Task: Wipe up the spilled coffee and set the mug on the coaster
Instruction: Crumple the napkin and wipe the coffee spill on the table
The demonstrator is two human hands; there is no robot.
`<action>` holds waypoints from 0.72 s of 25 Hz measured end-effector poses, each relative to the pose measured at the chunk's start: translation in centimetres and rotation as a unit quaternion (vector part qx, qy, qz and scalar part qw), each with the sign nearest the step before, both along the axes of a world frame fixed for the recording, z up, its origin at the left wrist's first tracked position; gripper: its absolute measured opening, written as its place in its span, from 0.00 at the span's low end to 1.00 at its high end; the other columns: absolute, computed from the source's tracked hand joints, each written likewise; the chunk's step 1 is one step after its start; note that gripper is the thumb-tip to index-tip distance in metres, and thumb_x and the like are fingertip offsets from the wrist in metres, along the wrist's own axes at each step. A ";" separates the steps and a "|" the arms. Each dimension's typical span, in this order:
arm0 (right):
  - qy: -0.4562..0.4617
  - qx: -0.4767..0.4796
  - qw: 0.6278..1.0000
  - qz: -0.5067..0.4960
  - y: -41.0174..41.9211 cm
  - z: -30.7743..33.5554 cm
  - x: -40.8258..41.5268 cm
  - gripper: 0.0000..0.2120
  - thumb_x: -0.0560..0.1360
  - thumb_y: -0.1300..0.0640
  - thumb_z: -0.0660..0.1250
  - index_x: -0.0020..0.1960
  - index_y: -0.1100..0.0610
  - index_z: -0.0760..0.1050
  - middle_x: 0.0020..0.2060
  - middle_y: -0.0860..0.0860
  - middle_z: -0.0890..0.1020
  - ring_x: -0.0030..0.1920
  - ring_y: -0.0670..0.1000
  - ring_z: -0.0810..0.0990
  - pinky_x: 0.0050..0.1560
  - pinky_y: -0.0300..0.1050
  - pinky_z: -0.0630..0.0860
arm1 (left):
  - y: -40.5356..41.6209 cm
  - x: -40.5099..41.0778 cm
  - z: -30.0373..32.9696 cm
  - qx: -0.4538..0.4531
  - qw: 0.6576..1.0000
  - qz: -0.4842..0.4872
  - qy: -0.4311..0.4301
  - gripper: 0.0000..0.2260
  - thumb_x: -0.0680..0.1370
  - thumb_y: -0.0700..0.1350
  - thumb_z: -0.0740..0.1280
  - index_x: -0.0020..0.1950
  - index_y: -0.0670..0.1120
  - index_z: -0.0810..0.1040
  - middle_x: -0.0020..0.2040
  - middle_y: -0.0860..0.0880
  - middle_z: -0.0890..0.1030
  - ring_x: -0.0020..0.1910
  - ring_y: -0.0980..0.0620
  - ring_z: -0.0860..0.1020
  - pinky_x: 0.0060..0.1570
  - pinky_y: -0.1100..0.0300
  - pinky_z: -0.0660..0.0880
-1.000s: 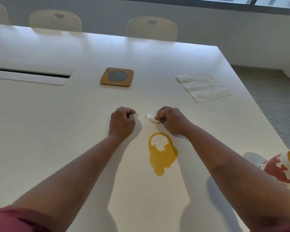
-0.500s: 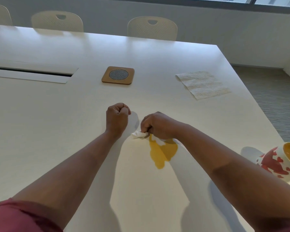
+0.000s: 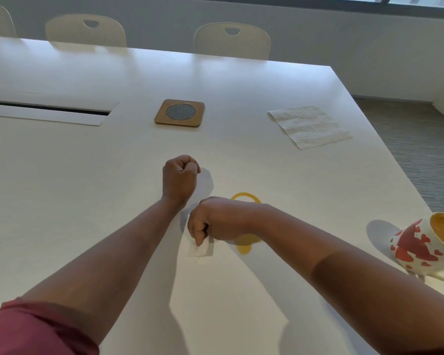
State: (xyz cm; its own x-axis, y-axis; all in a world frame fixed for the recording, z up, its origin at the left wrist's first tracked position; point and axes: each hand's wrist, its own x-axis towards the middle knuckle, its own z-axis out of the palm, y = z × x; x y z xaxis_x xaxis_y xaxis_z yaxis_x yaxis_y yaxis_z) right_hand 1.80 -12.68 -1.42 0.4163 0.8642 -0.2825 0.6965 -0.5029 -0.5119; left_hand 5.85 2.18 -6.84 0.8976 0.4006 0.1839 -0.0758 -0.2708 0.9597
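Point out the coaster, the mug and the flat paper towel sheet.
coaster (image 3: pixel 180 113), head view, on the round mesh centre.
mug (image 3: pixel 415 248), head view, on the outer wall with the red hearts.
paper towel sheet (image 3: pixel 310 126), head view, on the middle of the sheet.

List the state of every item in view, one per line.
left hand: fisted, empty, on the table
right hand: pinching the wad, over the spill
tissue wad: crumpled, on the table
coffee spill: partly wiped
mug: tipped over
coaster: bare
paper towel: flat, unused
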 end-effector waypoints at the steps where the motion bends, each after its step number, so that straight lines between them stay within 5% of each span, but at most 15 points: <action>1: -0.011 -0.025 1.000 0.009 -0.2 0.3 0.0 0.17 0.70 0.73 0.65 0.46 0.56 0.86 0.48 0.50 0.86 0.50 0.52 0.79 0.54 0.47 0.78 | 0.0 0.0 0.0 0.003 1.000 0.001 0.001 0.12 0.68 0.37 0.59 0.29 0.47 0.78 0.25 0.58 0.77 0.29 0.60 0.74 0.31 0.68 0.70; 4: -0.037 -0.082 0.996 -0.004 -1.4 1.7 0.9 0.19 0.68 0.73 0.62 0.41 0.54 0.85 0.40 0.48 0.83 0.43 0.51 0.78 0.40 0.40 0.74 | -0.1 0.0 -0.1 0.023 1.000 -0.004 0.001 0.14 0.69 0.35 0.59 0.29 0.48 0.78 0.24 0.59 0.77 0.27 0.61 0.73 0.28 0.69 0.68; 9: -0.004 0.058 0.988 -0.142 -5.3 4.0 3.5 0.18 0.73 0.70 0.64 0.46 0.50 0.86 0.44 0.43 0.86 0.45 0.39 0.82 0.49 0.31 0.76 | -0.4 0.0 -0.1 0.044 0.999 -0.009 0.000 0.15 0.70 0.35 0.59 0.28 0.49 0.77 0.24 0.59 0.77 0.25 0.62 0.73 0.26 0.72 0.66; 14: 0.065 0.249 0.908 -0.331 -9.1 2.2 3.8 0.16 0.75 0.72 0.66 0.53 0.55 0.85 0.43 0.44 0.86 0.42 0.35 0.81 0.45 0.26 0.73 | -0.5 0.2 -0.2 0.068 0.998 -0.011 0.012 0.15 0.71 0.33 0.60 0.28 0.48 0.77 0.23 0.59 0.76 0.22 0.61 0.71 0.23 0.71 0.62; 18: 0.057 0.250 0.850 -0.459 -10.7 -0.5 3.7 0.18 0.77 0.67 0.65 0.51 0.48 0.87 0.41 0.41 0.88 0.43 0.39 0.84 0.43 0.35 0.79 | -0.5 0.1 -0.2 0.078 0.997 -0.014 0.021 0.12 0.70 0.35 0.60 0.29 0.45 0.78 0.22 0.58 0.74 0.21 0.59 0.69 0.22 0.69 0.60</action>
State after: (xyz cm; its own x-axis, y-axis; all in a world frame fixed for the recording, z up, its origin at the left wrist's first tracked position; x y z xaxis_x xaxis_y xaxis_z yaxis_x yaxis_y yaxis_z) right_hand 5.54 -23.37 -1.91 0.9751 0.2134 -0.0597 0.0583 -0.5072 -0.8598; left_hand 5.95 1.63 -7.06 0.9167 0.3441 0.2029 -0.0455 -0.4147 0.9088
